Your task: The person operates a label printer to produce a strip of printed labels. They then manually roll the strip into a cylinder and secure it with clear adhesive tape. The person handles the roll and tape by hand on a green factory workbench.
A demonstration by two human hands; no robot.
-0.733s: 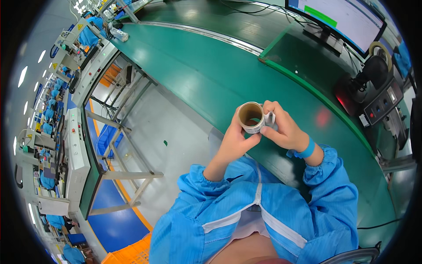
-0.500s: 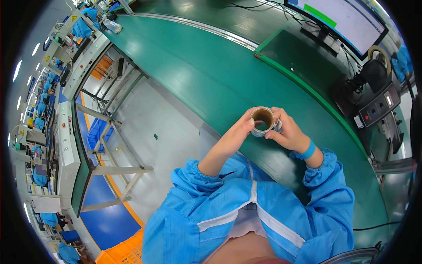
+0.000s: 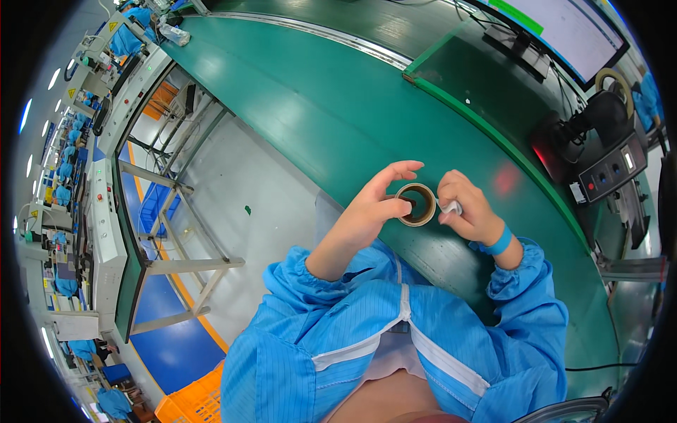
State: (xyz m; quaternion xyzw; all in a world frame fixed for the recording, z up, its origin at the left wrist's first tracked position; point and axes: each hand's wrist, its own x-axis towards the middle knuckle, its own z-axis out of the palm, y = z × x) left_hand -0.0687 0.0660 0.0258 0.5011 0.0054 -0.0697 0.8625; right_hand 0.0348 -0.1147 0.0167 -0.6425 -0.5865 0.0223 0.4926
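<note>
The long green worktop (image 3: 310, 106) slants through the view. Beyond its right-hand edge stands a monitor (image 3: 572, 32), and a dark control box (image 3: 610, 169) with a red button lies past the same edge, nearer the person. Both hands are over the worktop's near side. The left hand (image 3: 368, 206) is loosely spread, its thumb at the roll's opening and its fingers clear of the outer wall; whether the thumb bears the weight, I cannot tell. The right hand (image 3: 471, 211) is curled, pinching a crumpled pale piece. The hollow roll (image 3: 417, 222) is between the hands, above the worktop's near edge, its mouth facing up. It looks light, with a stiff, cardboard-like core; the outside seems smooth and may slip, so thumb inside and fingers outside would suit. The pale piece (image 3: 452, 207) looks thin, soft and easily creased.
</note>
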